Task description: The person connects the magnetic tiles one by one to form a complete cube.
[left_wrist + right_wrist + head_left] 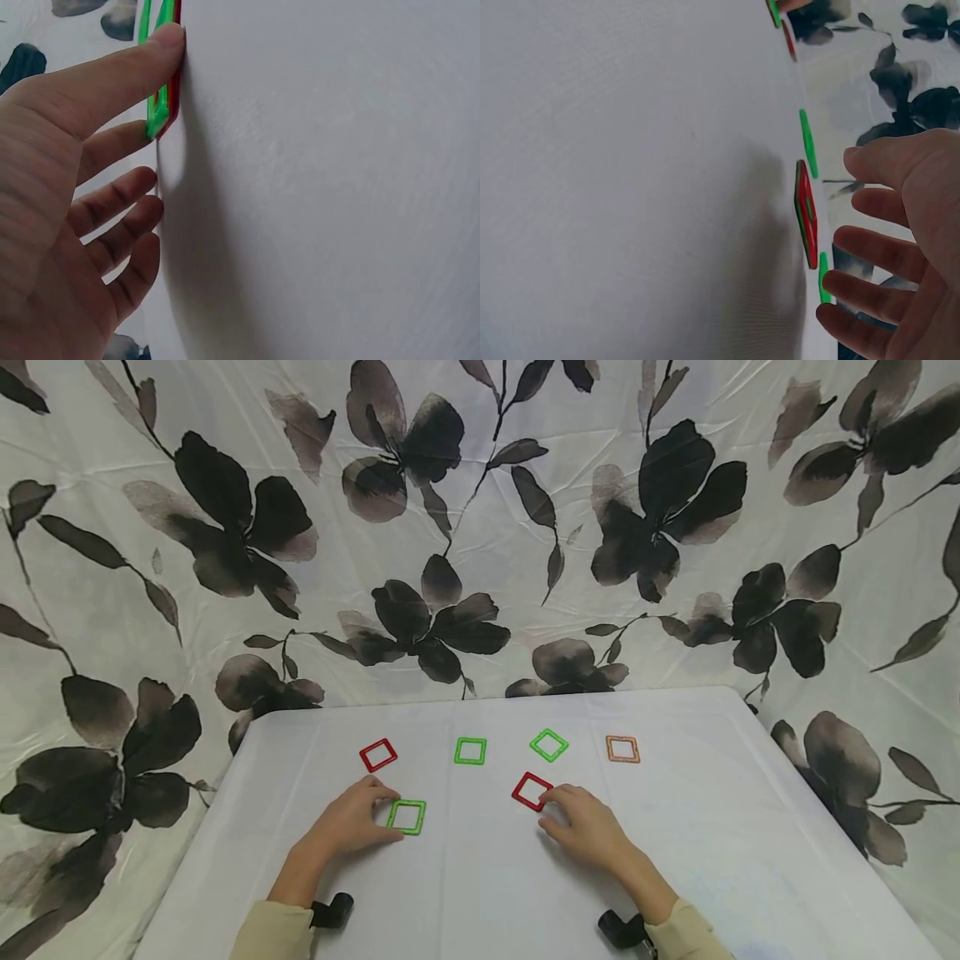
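Between thumb and forefinger, my left hand (352, 817) pinches a green square frame (407, 817) above the near left part of the table. The left wrist view shows a red layer (177, 90) lying against that green frame. My right hand (588, 828) is beside a red square frame (528, 775), fingertips at its right corner in the head view. In the right wrist view its fingers (881, 251) are spread and loosely bent, apart from the red frame (805, 225), which has a green edge along its underside.
Along the back of the white table (480, 893) lie another red frame (367, 762), a green frame (471, 762), a green frame turned cornerwise (540, 753) and an orange frame (624, 761). Flower-patterned cloth (525, 635) hangs behind the table.
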`<state>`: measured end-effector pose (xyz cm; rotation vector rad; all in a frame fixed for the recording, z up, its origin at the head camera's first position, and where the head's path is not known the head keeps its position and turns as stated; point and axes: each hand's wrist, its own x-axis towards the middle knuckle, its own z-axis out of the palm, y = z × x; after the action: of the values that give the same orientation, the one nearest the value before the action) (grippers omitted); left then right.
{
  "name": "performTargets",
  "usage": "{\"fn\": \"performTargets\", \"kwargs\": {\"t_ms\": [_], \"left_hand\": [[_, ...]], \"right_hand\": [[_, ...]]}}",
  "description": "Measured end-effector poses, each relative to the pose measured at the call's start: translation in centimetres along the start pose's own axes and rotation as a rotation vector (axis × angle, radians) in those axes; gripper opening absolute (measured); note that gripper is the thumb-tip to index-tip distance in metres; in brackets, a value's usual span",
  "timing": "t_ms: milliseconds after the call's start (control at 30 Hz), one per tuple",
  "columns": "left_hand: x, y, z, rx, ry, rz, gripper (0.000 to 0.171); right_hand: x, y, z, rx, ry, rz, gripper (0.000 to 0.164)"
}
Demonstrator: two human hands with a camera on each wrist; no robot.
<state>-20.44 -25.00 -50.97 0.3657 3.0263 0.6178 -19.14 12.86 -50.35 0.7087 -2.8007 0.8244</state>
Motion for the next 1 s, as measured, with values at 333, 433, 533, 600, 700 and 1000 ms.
{"fn": "performTargets", "kwargs": {"t_ms": [333,433,533,600,700,1000], "left_hand": [[0.8,1.3,0.8,-0.013,0.026,0.026,0.059],[1.1,1.8,1.0,-0.015,0.025,0.04,0.059],[1.4,2.4,1.3,-0.015,0.029,0.06,0.059],[1.6,3.0,1.5,-0.016,0.032,0.076,0.059],[1.9,3.8,1.8,-0.009,0.034,0.104,0.06],[2.8,5.9,2.9,0.012,0.031,0.125,0.059]], "right_hand": [[0.9,0.8,0.7,0.084,0.018,-0.007,0.032],[1.2,0.9,1.0,0.13,0.035,0.007,0.033],[1.5,1.1,1.3,0.138,0.047,0.03,0.033],[1.7,1.1,1.5,0.14,0.055,0.043,0.032],[2.0,1.2,1.7,0.138,0.063,0.059,0.03],[2.7,1.3,2.4,0.121,0.096,0.224,0.053]]}}
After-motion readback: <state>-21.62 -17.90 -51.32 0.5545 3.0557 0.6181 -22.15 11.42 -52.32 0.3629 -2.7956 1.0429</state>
